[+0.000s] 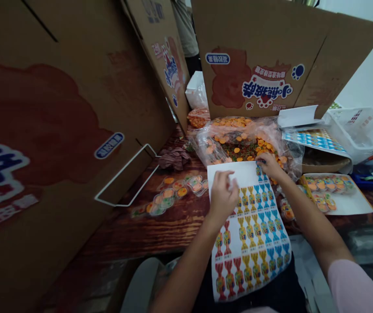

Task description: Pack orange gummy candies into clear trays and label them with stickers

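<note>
A white sheet of candy-shaped stickers (251, 234) in red, yellow and blue slopes from the table edge down over my lap. Several places on it are bare white, mostly along the top. My right hand (270, 167) pinches the sheet at its upper right corner, beside the blue stickers. Over the upper left of the sheet is my left hand (222, 193), its fingers curled in toward the thumb. Whatever lies between those fingertips, if anything, is too small to make out. Behind the sheet lies a clear plastic bag (248, 139) of small orange discs.
Small clear packs with orange pieces (168, 198) lie left on the wood-grain table (160, 228). A yellow-edged tray (345, 204) holds similar packs at right. Large cardboard boxes (264, 56) stand behind and at left. A white basket (365, 130) and a wire frame (121, 174) are nearby.
</note>
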